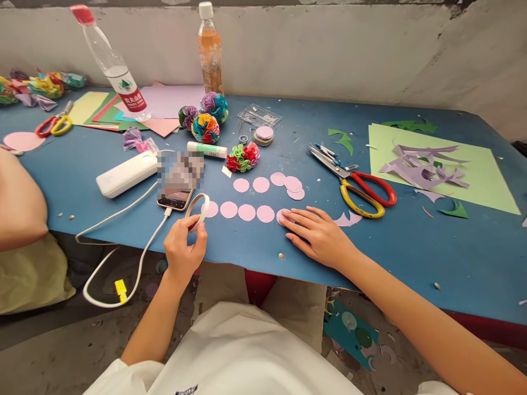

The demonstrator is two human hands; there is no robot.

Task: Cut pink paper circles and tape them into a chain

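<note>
My left hand (184, 247) is at the near edge of the blue table (255, 241), its fingers pinched around a white ring-shaped tape roll (197, 209). My right hand (317, 233) lies flat on the table with fingers stretched out, fingertips resting on a pink paper circle (282, 216). Several more pink paper circles (247, 212) lie in two rows between and beyond my hands. Red-and-yellow scissors (357, 186) lie just beyond my right hand.
A phone (176, 197) on a white cable, a white power bank (125, 173), a glue stick (207, 149), paper flower balls (205, 127), two bottles (209, 49), coloured paper sheets (102, 109) and a green sheet with purple scraps (436, 164) are on the table. Another person's arm (18, 203) is at left.
</note>
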